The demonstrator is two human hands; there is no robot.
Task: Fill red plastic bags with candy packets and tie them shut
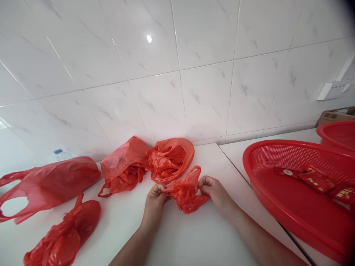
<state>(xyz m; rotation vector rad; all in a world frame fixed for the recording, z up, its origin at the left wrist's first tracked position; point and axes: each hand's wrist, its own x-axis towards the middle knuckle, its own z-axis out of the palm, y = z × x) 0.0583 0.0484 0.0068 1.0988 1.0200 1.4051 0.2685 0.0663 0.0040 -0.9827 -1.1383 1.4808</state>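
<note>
A crumpled red plastic bag is stretched between my two hands above the white table. My left hand pinches its left edge with closed fingers. On the other side, my right hand has its fingers closed on the bag's right part, near a raised loop. Just behind lies an open red bag with bunched plastic inside. Beside it, to the left, another red bag rests near the wall with crumpled plastic at its front.
A full red bag with handles and a knotted red bag lie at the left. Behind them shows a bottle's blue cap. A red basket with red packets stands right, near another basket and a cardboard box.
</note>
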